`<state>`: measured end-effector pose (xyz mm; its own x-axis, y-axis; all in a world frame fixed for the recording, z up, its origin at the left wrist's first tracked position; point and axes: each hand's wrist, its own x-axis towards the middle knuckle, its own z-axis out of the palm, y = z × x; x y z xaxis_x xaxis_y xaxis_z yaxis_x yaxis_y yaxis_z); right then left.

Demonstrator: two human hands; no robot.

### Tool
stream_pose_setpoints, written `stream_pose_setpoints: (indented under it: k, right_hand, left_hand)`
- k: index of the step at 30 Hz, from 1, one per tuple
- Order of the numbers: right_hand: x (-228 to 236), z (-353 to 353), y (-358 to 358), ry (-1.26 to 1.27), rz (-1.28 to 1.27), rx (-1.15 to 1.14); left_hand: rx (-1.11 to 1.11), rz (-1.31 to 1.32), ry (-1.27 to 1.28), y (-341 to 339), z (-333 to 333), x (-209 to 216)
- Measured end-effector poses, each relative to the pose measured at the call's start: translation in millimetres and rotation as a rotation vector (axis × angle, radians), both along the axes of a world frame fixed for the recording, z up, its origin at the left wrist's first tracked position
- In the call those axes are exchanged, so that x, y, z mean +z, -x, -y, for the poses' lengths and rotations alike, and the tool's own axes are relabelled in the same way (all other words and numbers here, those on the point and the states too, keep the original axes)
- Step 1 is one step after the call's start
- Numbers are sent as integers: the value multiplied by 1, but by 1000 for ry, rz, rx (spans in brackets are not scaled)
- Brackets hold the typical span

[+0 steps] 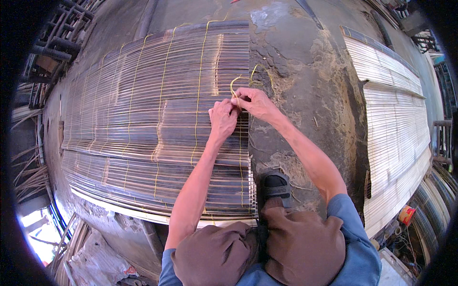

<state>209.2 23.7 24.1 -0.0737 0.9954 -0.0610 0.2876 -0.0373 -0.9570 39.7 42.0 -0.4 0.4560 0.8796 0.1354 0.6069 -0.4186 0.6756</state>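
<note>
A large mat of thin dark slats (143, 109) lies on the floor to my left, with several lines of yellow cord (166, 71) running across its slats. At its right edge my two hands meet. My left hand (223, 119) is closed, its fingertips pinched at the slat ends beside the other hand. My right hand (255, 102) pinches a yellow cord (234, 85), which loops up above the fingers. More loose cord (255, 71) lies on the floor just beyond. The exact spot where the fingertips meet is partly hidden by the fingers.
A second, paler slat mat (398, 128) lies at the right. My sandalled foot (276, 185) stands on the cracked concrete floor (305, 95) between the mats. A red and yellow container (406, 215) sits at the lower right. Sticks and poles (57, 47) are piled at the far left.
</note>
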Motion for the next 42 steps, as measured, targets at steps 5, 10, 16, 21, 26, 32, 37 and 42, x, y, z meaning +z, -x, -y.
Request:
stream_pose_setpoints:
  k: [5,10,16,21,26,32,37,42]
  right_hand:
    - [-9,1,1,-133,253,-221]
    - [-28,42,2,163,300,-387]
    - [-31,27,0,38,100,-456]
    - [-6,-9,2,-141,116,-354]
    - [7,-16,2,12,-164,-256]
    - [-2,4,-15,178,-76,-1]
    - [0,-3,-4,13,43,-93]
    - [-11,4,-5,-69,168,-342]
  left_hand:
    - [-89,-81,-111,5,8,14]
    - [65,112,-185,-4,16,12]
    - [34,82,-267,-3,13,13]
    - [11,84,-46,-3,-5,11]
    - [-37,0,22,-1,-13,7]
    - [7,-38,5,-7,-10,-8]
    - [4,17,-23,-6,-10,-3]
    - [-36,-67,-98,-5,0,11]
